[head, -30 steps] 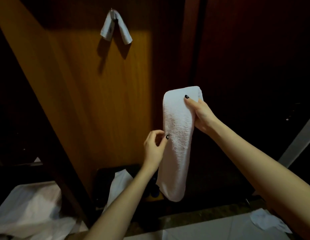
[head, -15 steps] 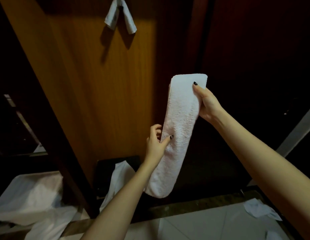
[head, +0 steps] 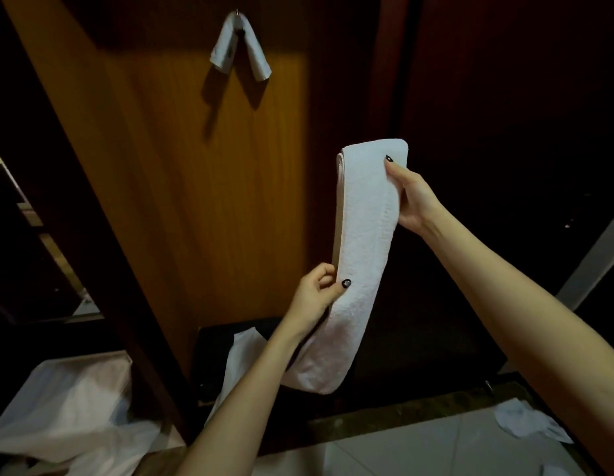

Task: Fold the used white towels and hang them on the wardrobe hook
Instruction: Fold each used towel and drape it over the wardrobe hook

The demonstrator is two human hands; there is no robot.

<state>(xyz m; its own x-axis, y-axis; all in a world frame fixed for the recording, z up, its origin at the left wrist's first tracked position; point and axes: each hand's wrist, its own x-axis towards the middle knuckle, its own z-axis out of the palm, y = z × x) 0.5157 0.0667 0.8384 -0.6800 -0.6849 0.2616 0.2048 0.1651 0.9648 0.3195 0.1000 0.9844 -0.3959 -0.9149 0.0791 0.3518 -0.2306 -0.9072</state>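
A folded white towel (head: 364, 255) hangs as a long narrow strip in the air in front of the wardrobe door (head: 209, 214), held between both hands. The right hand (head: 413, 197) grips it near the top, thumb pressed on the front face just under the folded upper edge and the other fingers hidden behind the cloth, so that only a short stretch of towel stands above the grasp. The left hand (head: 316, 297) pinches the left edge about two thirds of the way down, thumb on the front, fingers curled at the edge; the rounded bottom end hangs free below it and swings a little to the left. Both forearms reach up and forward, the right one higher. Above and to the left, a second small towel (head: 240, 51) is draped over the wardrobe hook (head: 237, 12), its two ends hanging apart. Lower left lies crumpled white fabric (head: 68, 417); a white cloth (head: 240, 359) hangs from a dark box (head: 213, 355) at the foot of the door.
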